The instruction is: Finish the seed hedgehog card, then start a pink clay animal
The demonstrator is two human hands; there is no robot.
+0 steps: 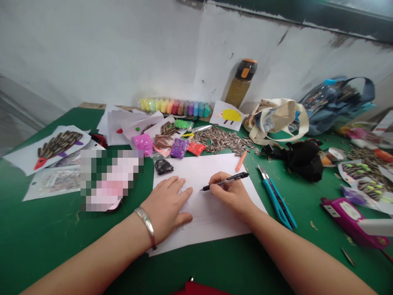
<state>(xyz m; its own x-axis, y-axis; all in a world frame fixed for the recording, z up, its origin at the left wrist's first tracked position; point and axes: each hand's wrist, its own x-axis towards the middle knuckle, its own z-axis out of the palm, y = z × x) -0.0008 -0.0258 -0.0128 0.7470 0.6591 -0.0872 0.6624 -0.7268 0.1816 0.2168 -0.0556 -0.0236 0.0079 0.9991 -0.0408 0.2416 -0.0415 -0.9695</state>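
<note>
On smooth white paper (211, 205), right hand (231, 194) grips slim black pen (225, 180).

The left hand (167, 205) covers part of the paper (215, 213); a pixelated patch (109, 180) masks something nearby.

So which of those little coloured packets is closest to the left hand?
The black packet, just beyond the left hand; the others lie farther back.
</note>
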